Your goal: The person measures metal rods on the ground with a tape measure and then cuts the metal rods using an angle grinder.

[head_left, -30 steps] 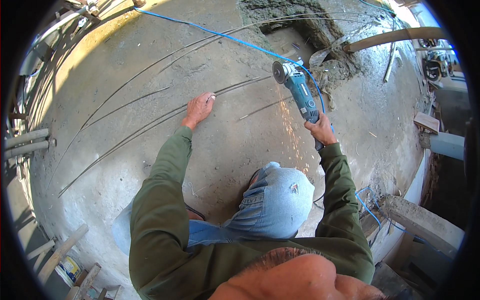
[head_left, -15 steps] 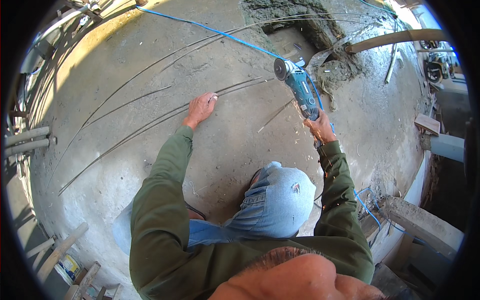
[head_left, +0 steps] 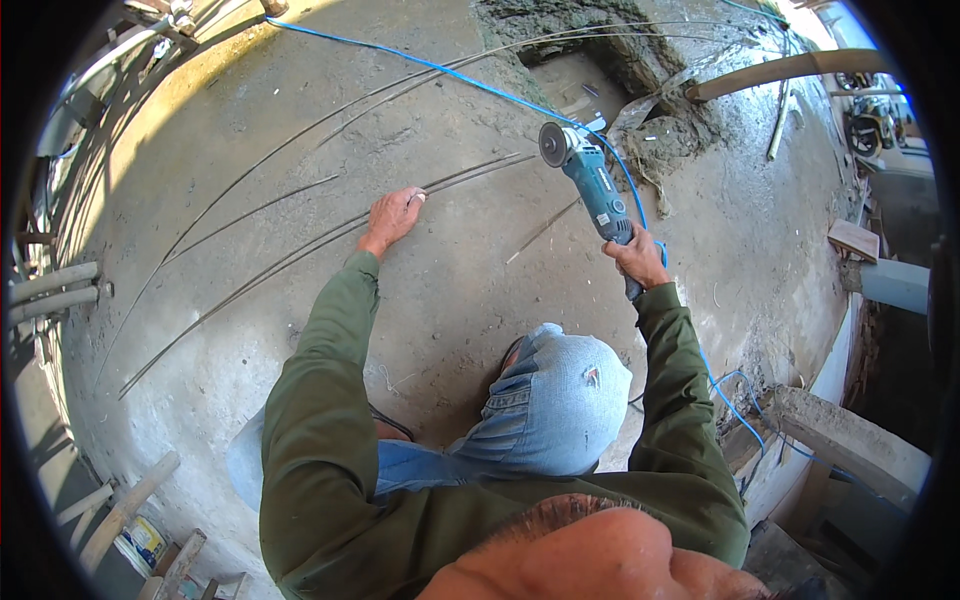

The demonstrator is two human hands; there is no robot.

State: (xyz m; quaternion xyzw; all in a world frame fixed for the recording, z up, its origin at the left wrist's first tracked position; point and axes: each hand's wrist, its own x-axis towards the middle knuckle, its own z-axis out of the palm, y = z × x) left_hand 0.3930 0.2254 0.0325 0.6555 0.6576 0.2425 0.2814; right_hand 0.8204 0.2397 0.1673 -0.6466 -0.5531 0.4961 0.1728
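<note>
My right hand (head_left: 641, 256) is wrapped round the rear handle of a teal and grey angle grinder (head_left: 600, 190). Its disc (head_left: 553, 145) points away from me, just beyond the far ends of two long thin metal rods (head_left: 470, 176). Those rods lie side by side, running down to the left, and my left hand (head_left: 392, 218) is closed on them near their far ends. Some of its fingertips are hidden. Between the rods and the grinder, a short thin rod piece (head_left: 543, 231) rests on the concrete floor.
A blue cable (head_left: 400, 52) crosses the floor past the grinder. More long rods (head_left: 240, 162) curve at the left. Ahead is a muddy pit (head_left: 575, 75), with a brown curved pole (head_left: 790, 72) beside it. A concrete beam (head_left: 850, 440) stands at the lower right.
Sparks that were flying around the grinder and my right hand are gone. The grinder's head has shifted slightly left and nearer. My left hand and the rods have moved slightly left.
</note>
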